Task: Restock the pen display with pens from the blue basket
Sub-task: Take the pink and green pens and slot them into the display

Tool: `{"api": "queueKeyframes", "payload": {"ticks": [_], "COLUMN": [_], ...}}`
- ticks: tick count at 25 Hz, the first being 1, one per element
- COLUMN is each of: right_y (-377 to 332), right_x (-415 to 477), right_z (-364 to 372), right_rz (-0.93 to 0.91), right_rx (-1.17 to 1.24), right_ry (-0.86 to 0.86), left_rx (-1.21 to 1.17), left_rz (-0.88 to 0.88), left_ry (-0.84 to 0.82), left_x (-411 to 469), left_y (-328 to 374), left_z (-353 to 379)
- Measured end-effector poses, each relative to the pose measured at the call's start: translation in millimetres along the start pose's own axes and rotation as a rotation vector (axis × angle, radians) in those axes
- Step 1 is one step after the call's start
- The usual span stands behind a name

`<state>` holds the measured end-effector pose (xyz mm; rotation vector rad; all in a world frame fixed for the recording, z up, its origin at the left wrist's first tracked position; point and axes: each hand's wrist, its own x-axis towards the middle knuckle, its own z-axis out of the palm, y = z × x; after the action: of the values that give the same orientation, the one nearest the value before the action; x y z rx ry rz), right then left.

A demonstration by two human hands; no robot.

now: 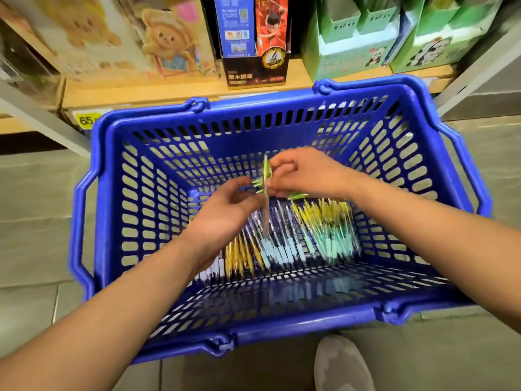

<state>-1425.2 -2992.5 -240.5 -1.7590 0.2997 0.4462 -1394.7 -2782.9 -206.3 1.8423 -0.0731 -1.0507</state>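
**Green-capped pens held over the blue basket**

A pale fabric shoe (342, 362) is seen nearest, on the grey tiled floor (36, 193). Just beyond it the blue slotted plastic basket (282, 325) is set on the floor, with its two handles folded down along the rim.

The bottom of the basket is covered by loose pens, laid roughly in groups: yellow-orange pens (239, 258) on the left, white pens with pale blue grips (279, 252) in the middle, and yellow pens with mint-green grips (335, 241) on the right.

Both bare forearms are reached into the basket, and the hands are brought together above the pens. A small bunch of green-capped pens (265, 176) is pinched by the right hand (304, 173), its fingers and thumb curled closely round it; one pen is held nearly upright, tip down. The left hand (225, 213) is turned palm up just beside the bunch, with its fingers loosely curled and their tips at the green caps. Whether the bunch is actually gripped by this hand cannot be told through the motion blur.

Behind the basket a low wooden shelf (169, 91) is seen, with a yellow price tag (84, 119) on its front edge. On the shelf are stood a cream carton printed with cartoon bears (166, 43), a dark box with gold lettering (255, 74) and green cardboard boxes with panda pictures (366, 46).
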Motion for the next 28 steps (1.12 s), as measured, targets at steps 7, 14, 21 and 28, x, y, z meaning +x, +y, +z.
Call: {"api": "queueKeyframes", "payload": {"ticks": [7, 14, 21, 28], "right_y": [-5, 47, 50, 5], "right_x": [16, 43, 44, 23], "right_z": [1, -20, -14, -19], "right_rz": [0.018, 0.171, -0.135, -0.212], "right_rx": [-0.061, -1.307, -1.655, -0.893], "right_ry": [-0.122, 0.003, -0.040, -0.002], "left_rx": [-0.116, -0.223, -0.249, -0.149], "left_rz": [-0.039, -0.060, 0.004, -0.013], "left_ry": [-0.012, 0.046, 0.089, 0.151], "left_x": [0, -4, -13, -8], "left_y": [-4, -10, -13, -14], "left_z": [-2, -24, -33, -39]}}
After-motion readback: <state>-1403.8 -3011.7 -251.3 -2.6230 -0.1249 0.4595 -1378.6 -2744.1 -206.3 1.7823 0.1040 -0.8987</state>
